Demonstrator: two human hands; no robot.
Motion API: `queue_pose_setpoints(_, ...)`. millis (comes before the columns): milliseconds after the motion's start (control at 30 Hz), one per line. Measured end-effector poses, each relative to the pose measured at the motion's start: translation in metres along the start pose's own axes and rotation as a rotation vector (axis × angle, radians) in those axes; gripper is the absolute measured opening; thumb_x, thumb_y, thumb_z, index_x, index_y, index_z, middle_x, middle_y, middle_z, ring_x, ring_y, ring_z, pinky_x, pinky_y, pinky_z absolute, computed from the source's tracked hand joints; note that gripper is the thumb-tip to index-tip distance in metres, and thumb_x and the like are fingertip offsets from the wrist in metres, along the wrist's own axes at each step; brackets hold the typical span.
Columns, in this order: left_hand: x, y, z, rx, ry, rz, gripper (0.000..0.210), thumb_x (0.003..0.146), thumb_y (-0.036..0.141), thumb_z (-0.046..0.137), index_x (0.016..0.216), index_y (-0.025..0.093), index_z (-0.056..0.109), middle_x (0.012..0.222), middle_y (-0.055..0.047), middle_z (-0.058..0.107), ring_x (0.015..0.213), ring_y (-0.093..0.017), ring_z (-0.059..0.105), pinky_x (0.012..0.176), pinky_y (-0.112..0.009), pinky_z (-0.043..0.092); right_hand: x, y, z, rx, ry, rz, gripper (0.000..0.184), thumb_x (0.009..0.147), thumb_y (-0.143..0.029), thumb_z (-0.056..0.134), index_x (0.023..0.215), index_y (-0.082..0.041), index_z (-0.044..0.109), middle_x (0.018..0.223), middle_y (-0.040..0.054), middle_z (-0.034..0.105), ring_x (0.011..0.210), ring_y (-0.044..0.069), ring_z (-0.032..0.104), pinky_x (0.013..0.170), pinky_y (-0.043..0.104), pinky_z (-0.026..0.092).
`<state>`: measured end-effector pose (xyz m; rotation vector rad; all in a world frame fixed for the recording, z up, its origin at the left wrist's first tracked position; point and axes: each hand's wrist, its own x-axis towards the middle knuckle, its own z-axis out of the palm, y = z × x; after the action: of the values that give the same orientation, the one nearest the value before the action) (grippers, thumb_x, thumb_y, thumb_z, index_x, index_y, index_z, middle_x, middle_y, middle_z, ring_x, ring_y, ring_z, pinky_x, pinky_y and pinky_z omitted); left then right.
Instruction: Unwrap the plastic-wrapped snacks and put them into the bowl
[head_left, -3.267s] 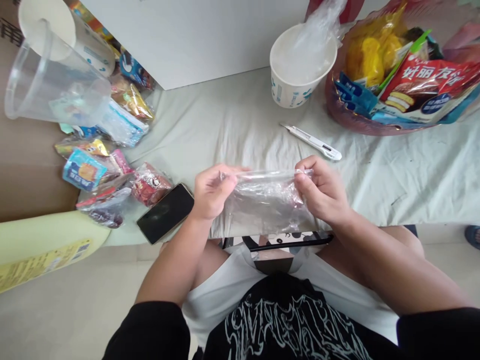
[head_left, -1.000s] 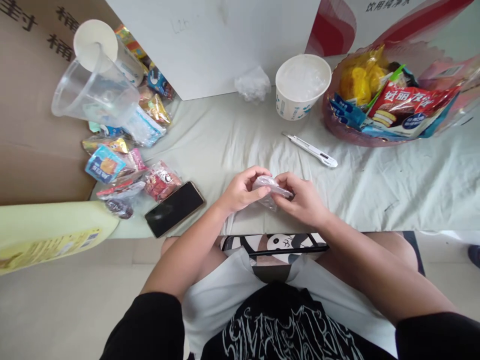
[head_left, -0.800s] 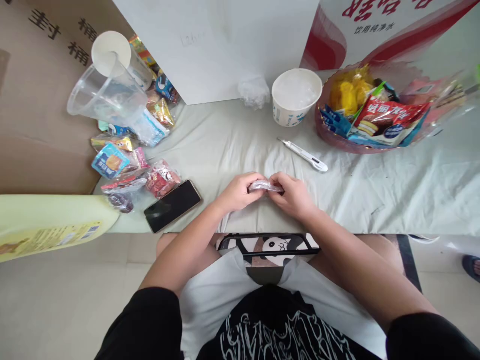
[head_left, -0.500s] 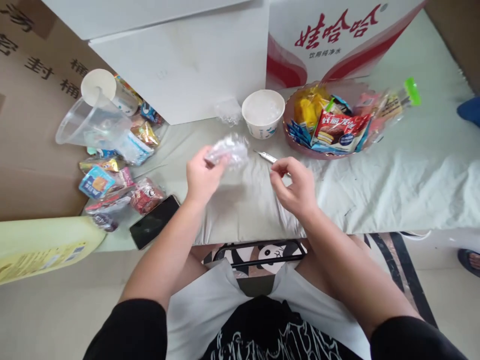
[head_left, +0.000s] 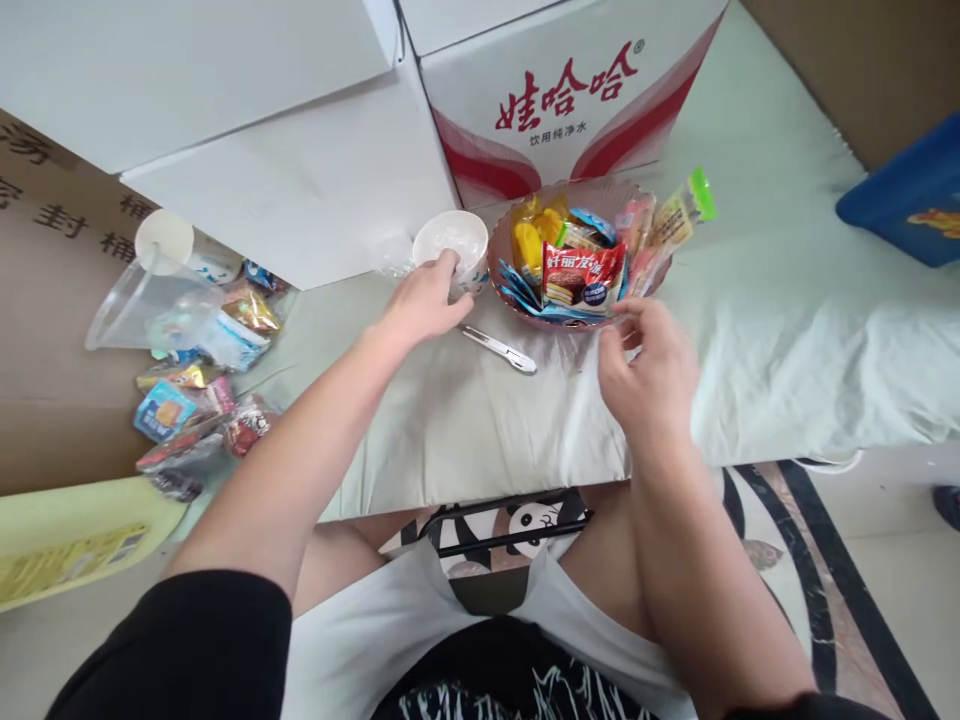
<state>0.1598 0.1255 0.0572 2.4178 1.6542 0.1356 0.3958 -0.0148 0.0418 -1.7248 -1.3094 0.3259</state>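
Note:
My left hand (head_left: 429,300) is at the near side of the white paper cup (head_left: 474,262), its fingers apart over the rim and the thumb low against the outside. Crumpled clear plastic (head_left: 450,238) lies inside the cup. My right hand (head_left: 651,365) is at the near right edge of a pinkish clear bowl (head_left: 536,318), fingers loosely bent and apart, with nothing seen in them. The bowl holds several packaged snacks, among them a red-and-white pie packet (head_left: 583,278) close to my right fingertips. Between my hands a white utility knife (head_left: 499,350) lies on the cloth.
Packaged snacks (head_left: 169,408) are heaped at the left beside a clear plastic cup (head_left: 142,305) and stacked paper cups (head_left: 165,243). White cartons (head_left: 300,190) stand behind. A yellow container (head_left: 67,540) is at the left edge, a blue container (head_left: 904,200) at the right.
My left hand has moved from over the cloth to the paper cup, and the clear wrapper it held no longer shows in it. My right hand has moved right, from the knife to the bowl.

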Motion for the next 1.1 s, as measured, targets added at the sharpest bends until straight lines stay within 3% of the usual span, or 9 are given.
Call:
queue_pose_setpoints(133,0.021,0.0,0.0,0.051,-0.04,0.055,0.046,0.084,0.025,0.059,0.129,0.017,0.058,0.12,-0.018,0.071,0.114,-0.036,0.065,0.094,-0.041,0.049,0.004,0.011,0.009,-0.104,-0.083,0.032,0.033,0.084,-0.031,0.067,0.116,-0.026,0.072,0.099,0.0097,0.054,0.094,0.028,0.056,0.084,0.046,0.052)
queue_pose_setpoints(267,0.045,0.006,-0.002,0.056,-0.058,0.032,0.038,0.088,0.026,0.054,0.124,0.019,0.062,0.116,-0.014,0.074,0.112,-0.033,0.067,0.095,-0.04,0.049,0.007,0.012,0.024,-0.061,0.012,-0.004,0.016,0.083,-0.028,0.074,0.098,-0.026,0.076,0.129,0.015,0.048,0.122,0.036,0.05,0.096,0.053,0.051)
queue_pose_setpoints(367,0.055,0.013,-0.004,0.032,-0.073,0.046,0.033,0.091,0.029,0.052,0.12,0.02,0.064,0.118,-0.012,0.075,0.114,-0.032,0.066,0.096,-0.039,0.049,0.011,0.014,0.028,-0.039,0.023,-0.011,0.005,0.083,-0.028,0.076,0.083,-0.024,0.074,0.147,0.0126,0.042,0.129,0.04,0.047,0.098,0.058,0.05)
queue_pose_setpoints(467,0.06,0.023,-0.007,0.049,-0.073,0.032,0.033,0.093,0.031,0.051,0.12,0.018,0.064,0.12,-0.014,0.075,0.114,-0.032,0.066,0.094,-0.04,0.05,0.014,0.021,0.019,-0.049,0.015,0.041,0.006,0.083,-0.028,0.077,0.081,-0.023,0.073,0.15,0.0124,0.044,0.128,0.04,0.05,0.095,0.058,0.051)
queue_pose_setpoints(567,0.072,0.041,-0.01,0.025,0.035,0.082,0.033,0.093,0.028,0.05,0.121,0.017,0.064,0.117,-0.015,0.074,0.112,-0.033,0.066,0.095,-0.041,0.049,0.015,0.032,0.002,-0.053,0.089,0.087,0.006,0.086,-0.029,0.073,0.085,-0.024,0.074,0.146,0.0132,0.048,0.127,0.037,0.053,0.094,0.057,0.052)
queue_pose_setpoints(700,0.117,0.088,-0.015,-0.099,0.2,0.322,0.021,0.09,0.026,0.06,0.109,0.019,0.065,0.116,-0.013,0.07,0.118,-0.032,0.062,0.104,-0.044,0.046,0.014,0.048,-0.021,-0.074,0.196,0.129,0.01,0.087,-0.034,0.073,0.085,-0.024,0.073,0.144,0.013,0.047,0.124,0.034,0.057,0.091,0.051,0.056)
queue_pose_setpoints(867,0.191,0.184,-0.011,-0.143,0.169,0.521,0.011,0.088,0.012,0.068,0.09,0.019,0.061,0.108,-0.01,0.066,0.121,-0.032,0.06,0.108,-0.047,0.045,0.019,0.061,-0.038,-0.092,0.306,0.207,0.009,0.085,-0.035,0.075,0.087,-0.026,0.073,0.141,0.0132,0.049,0.119,0.034,0.059,0.088,0.051,0.056)
queue_pose_setpoints(1000,0.243,0.252,0.0,-0.076,0.104,0.569,0.014,0.093,0.004,0.061,0.101,0.015,0.063,0.119,-0.009,0.066,0.131,-0.033,0.058,0.115,-0.053,0.042,0.027,0.064,-0.044,-0.116,0.321,0.271,0.007,0.085,-0.031,0.076,0.086,-0.026,0.072,0.14,0.014,0.047,0.124,0.037,0.054,0.096,0.057,0.052)
queue_pose_setpoints(1100,0.276,0.278,0.009,-0.064,0.055,0.454,0.012,0.099,0.016,0.057,0.105,0.008,0.063,0.126,-0.01,0.065,0.14,-0.038,0.052,0.118,-0.058,0.037,0.036,0.062,-0.039,-0.085,0.331,0.305,0.006,0.087,-0.03,0.072,0.087,-0.025,0.07,0.142,0.0153,0.042,0.133,0.039,0.046,0.101,0.061,0.048)
